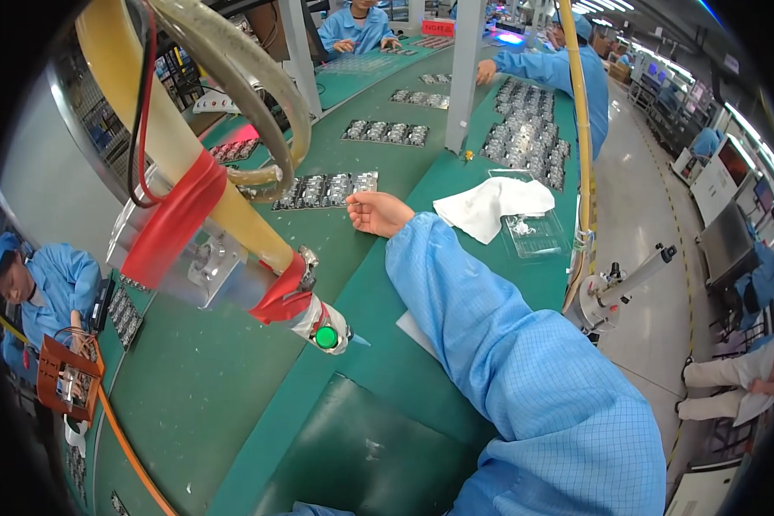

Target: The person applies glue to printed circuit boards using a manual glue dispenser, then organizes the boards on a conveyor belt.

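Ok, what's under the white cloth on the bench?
Part of a clear plastic tray, its near end showing, and green bench surface. Whatever else the white cloth covers can't be seen.

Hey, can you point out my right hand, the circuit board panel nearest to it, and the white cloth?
Right hand [380,213]: head view, middle of the hand.
Circuit board panel [325,191]: head view, middle of its upper face.
White cloth [495,206]: head view, middle of its crumpled surface.

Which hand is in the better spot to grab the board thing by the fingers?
Probably the right hand: its curled fingers are at the right end of the circuit-board panel. The left hand is out of view; only what looks like a bit of its blue sleeve shows at the bottom.
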Tool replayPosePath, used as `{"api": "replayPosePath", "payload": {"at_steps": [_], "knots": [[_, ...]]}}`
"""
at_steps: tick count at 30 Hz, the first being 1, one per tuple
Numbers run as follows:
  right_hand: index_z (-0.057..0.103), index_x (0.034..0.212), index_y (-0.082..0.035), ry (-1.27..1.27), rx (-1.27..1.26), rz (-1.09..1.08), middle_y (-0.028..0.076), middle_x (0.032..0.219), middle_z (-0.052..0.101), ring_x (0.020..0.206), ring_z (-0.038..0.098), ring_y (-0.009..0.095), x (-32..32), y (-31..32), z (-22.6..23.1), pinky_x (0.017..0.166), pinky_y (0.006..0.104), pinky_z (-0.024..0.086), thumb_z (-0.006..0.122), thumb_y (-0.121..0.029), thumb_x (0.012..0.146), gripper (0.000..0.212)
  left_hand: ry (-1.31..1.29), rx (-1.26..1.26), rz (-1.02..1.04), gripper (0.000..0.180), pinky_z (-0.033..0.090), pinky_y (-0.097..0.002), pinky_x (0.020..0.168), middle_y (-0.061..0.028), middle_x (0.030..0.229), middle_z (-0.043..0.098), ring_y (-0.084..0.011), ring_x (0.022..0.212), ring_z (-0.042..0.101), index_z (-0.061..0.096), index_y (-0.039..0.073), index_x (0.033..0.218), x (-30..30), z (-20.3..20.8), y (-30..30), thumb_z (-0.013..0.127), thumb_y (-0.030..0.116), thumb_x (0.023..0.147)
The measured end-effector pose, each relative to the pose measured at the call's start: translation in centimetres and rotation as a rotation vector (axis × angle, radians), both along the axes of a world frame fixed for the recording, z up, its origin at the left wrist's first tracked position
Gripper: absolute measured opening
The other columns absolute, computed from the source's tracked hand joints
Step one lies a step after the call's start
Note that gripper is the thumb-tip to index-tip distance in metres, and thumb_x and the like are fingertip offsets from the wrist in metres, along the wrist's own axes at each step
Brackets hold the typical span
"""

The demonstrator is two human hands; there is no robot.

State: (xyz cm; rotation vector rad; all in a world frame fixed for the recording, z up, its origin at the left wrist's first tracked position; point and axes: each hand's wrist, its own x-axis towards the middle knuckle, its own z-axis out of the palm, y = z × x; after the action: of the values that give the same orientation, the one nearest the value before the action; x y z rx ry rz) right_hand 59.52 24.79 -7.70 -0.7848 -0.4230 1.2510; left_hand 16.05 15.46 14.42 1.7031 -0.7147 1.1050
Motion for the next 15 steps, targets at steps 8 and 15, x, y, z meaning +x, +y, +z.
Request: {"api": "replayPosePath", "payload": {"at_steps": [8,15], "knots": [[0.050,0.091,-0.001,-0.029,-0.013,-0.030,0.006,0.076,0.052,0.068,0.051,0.013,-0.2,0.3,0.0,0.063,0.0244,0.046,0.045,-0.014,0.085,0.015,-0.008,0.012,-0.049,0.026,0.043,-0.0310,0.038,-0.0061,0.056,0.049,-0.0190,0.046,0.048,0.046,0.007,0.060,-0.4,-0.1,0.1,0.040,0.022,0.080],[0.051,0.090,-0.001,-0.014,-0.011,-0.019,0.006,0.076,0.052,0.067,0.051,0.013,-0.4,0.8,0.7,0.062,0.0245,0.046,0.045,-0.014,0.085,0.015,-0.067,-0.032,0.055,0.021,0.041,-0.0280,0.037,-0.0052,0.055,0.050,-0.0162,0.044,0.048,0.048,0.006,0.061,-0.5,0.5,-0.4,0.041,0.015,0.078]]}}
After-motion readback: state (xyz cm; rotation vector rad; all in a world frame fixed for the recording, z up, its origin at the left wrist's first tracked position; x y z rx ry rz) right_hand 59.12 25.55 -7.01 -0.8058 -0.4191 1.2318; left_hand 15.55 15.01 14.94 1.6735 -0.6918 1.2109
